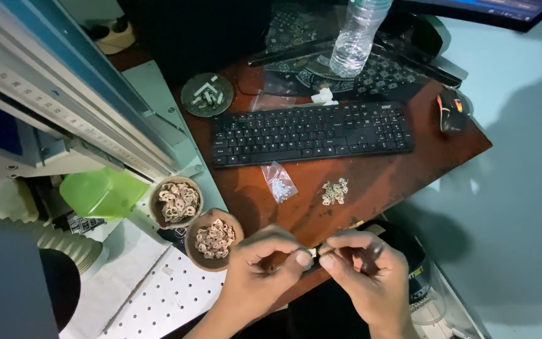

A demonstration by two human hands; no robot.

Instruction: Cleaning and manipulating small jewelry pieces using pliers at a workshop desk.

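Nearby, clear plastic bag point(279, 182) beside keyboard point(310, 133)

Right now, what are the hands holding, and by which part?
A tiny pale piece, pinched between the fingertips of the left hand and right hand, one at each end. It is too small to identify.

This looks like a small workshop with a computer desk in it. A big machine point(64, 113) with a perforated bed point(170, 295) stands beside a wooden desk point(384, 182) holding a keyboard point(312, 133), a mouse point(451, 110) and two bowls point(175, 202) of small cut pieces (a loose pile point(335, 191) lies nearby).
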